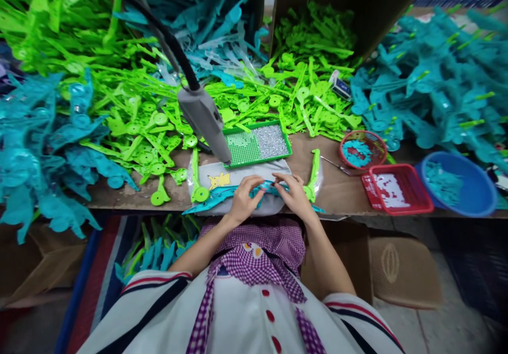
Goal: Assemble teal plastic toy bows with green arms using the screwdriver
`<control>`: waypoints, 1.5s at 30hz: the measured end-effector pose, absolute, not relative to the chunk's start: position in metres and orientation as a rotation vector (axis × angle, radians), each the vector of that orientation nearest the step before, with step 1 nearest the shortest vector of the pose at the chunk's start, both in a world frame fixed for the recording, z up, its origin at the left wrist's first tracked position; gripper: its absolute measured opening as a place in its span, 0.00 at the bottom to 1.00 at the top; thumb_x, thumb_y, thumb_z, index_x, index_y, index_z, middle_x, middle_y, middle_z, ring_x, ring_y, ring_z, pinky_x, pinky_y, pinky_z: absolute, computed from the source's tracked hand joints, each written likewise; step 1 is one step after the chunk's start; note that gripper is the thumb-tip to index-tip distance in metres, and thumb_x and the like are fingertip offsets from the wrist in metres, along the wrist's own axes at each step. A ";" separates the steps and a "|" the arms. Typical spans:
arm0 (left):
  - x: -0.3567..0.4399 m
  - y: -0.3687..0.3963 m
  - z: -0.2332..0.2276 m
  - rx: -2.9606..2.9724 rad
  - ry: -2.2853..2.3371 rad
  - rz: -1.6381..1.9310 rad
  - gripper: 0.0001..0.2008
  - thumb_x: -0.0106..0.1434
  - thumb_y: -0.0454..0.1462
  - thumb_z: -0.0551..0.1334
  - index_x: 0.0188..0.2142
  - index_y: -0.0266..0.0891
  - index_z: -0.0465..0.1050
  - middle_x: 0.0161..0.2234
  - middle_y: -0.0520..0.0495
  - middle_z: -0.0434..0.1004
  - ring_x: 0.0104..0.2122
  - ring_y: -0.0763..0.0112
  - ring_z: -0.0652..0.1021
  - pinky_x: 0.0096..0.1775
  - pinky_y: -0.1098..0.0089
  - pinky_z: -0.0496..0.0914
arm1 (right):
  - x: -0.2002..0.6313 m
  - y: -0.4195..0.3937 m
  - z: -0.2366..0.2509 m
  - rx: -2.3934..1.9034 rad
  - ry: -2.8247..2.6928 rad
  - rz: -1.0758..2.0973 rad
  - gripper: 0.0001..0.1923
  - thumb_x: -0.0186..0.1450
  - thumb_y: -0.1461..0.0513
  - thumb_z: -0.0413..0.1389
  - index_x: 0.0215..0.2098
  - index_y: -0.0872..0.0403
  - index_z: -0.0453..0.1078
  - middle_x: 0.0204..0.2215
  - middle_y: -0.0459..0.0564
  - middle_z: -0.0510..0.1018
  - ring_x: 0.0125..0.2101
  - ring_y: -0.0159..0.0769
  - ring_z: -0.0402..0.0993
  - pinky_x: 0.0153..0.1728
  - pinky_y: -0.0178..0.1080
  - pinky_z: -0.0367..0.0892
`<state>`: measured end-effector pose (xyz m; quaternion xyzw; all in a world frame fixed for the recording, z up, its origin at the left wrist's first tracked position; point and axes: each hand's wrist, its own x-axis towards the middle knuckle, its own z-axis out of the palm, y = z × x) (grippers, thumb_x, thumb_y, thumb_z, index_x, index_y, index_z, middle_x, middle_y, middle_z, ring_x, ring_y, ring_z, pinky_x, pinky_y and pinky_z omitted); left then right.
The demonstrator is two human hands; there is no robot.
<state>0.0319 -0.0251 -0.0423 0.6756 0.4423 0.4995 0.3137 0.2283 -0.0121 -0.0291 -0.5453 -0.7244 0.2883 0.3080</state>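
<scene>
So the person has both hands down on a long teal plastic piece (226,198) lying across a white cushion pad (238,177) at the near edge of the table (337,192). The left hand (242,200) and right hand (293,195) sit close together, fingertips pinched onto the teal piece around its middle, and neither looks like it holds anything else. Just behind the pad is a green tray (257,143) with tiny silvery bits, screws probably but too small to be sure, and a grey powered driver (204,118) hangs on a cable just left of that tray. Green arm pieces (196,177) lie on either side of the pad. Right of the pad there's a red round basket (363,149), a red square basket (397,189) and a blue bowl (460,189), all with small parts in them. As for progress, the heaps of loose green parts (130,121) behind the pad and teal parts (436,84) off to the right are enormous, so this looks like one piece mid-assembly with loads left to go.
</scene>
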 end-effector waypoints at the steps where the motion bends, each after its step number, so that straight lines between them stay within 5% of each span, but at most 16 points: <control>1: 0.035 -0.023 -0.047 1.673 1.195 1.319 0.19 0.67 0.41 0.66 0.55 0.42 0.69 0.52 0.40 0.75 0.49 0.63 0.81 0.51 0.60 0.77 | 0.229 -0.013 -0.029 -1.415 -1.934 0.735 0.17 0.71 0.56 0.50 0.56 0.49 0.69 0.43 0.51 0.82 0.48 0.43 0.77 0.58 0.52 0.57; 4: 0.041 -0.013 -0.055 1.507 1.172 1.158 0.28 0.65 0.46 0.67 0.60 0.40 0.64 0.54 0.36 0.76 0.50 0.60 0.81 0.51 0.58 0.77 | 0.230 -0.013 -0.030 -1.342 -1.975 0.642 0.16 0.72 0.56 0.50 0.54 0.50 0.69 0.41 0.51 0.82 0.45 0.43 0.77 0.53 0.48 0.61; 10: 0.051 0.000 -0.048 1.594 0.953 0.897 0.18 0.68 0.42 0.63 0.55 0.40 0.73 0.47 0.42 0.82 0.46 0.62 0.82 0.50 0.61 0.76 | 0.239 -0.011 -0.028 -1.307 -2.053 0.444 0.12 0.73 0.57 0.49 0.47 0.50 0.71 0.38 0.51 0.82 0.42 0.42 0.76 0.50 0.48 0.61; 19: 0.026 -0.003 -0.035 2.113 1.271 0.927 0.10 0.70 0.41 0.61 0.44 0.39 0.78 0.38 0.46 0.74 0.40 0.65 0.77 0.45 0.64 0.72 | 0.248 -0.010 -0.024 -1.260 -1.995 0.257 0.07 0.72 0.61 0.50 0.43 0.50 0.70 0.39 0.51 0.81 0.42 0.40 0.76 0.48 0.46 0.62; 25: -0.002 -0.028 -0.025 2.269 1.400 0.831 0.13 0.68 0.47 0.63 0.39 0.40 0.78 0.34 0.48 0.78 0.34 0.66 0.77 0.38 0.66 0.68 | 0.227 0.019 -0.033 -1.437 -2.132 0.278 0.12 0.72 0.63 0.48 0.42 0.51 0.74 0.38 0.52 0.81 0.44 0.43 0.74 0.52 0.48 0.58; 32: 0.004 -0.052 -0.021 1.879 1.495 0.901 0.15 0.68 0.48 0.63 0.35 0.40 0.78 0.28 0.51 0.78 0.28 0.70 0.76 0.33 0.69 0.69 | 0.215 -0.041 -0.024 -1.372 -2.054 0.168 0.17 0.71 0.58 0.53 0.56 0.51 0.70 0.46 0.55 0.80 0.47 0.43 0.75 0.49 0.47 0.63; 39: 0.001 -0.057 0.000 1.985 1.162 0.816 0.12 0.73 0.41 0.57 0.38 0.41 0.79 0.35 0.48 0.81 0.37 0.67 0.79 0.42 0.66 0.74 | 0.181 -0.082 -0.045 -1.338 -2.074 0.338 0.15 0.72 0.58 0.51 0.53 0.52 0.73 0.36 0.54 0.82 0.32 0.40 0.77 0.35 0.43 0.71; 42: -0.007 -0.046 0.000 2.113 1.224 0.857 0.11 0.72 0.36 0.58 0.49 0.43 0.78 0.43 0.44 0.79 0.43 0.65 0.79 0.47 0.63 0.74 | 0.178 -0.085 -0.049 -1.324 -2.036 0.310 0.13 0.72 0.59 0.51 0.50 0.52 0.75 0.30 0.52 0.81 0.28 0.38 0.76 0.32 0.41 0.71; 45: -0.003 -0.024 -0.008 2.330 1.206 0.764 0.20 0.69 0.31 0.59 0.58 0.48 0.73 0.55 0.40 0.73 0.53 0.58 0.76 0.53 0.56 0.72 | 0.179 -0.092 -0.051 -1.284 -2.069 0.262 0.12 0.72 0.61 0.51 0.48 0.53 0.76 0.28 0.51 0.81 0.27 0.37 0.76 0.31 0.41 0.71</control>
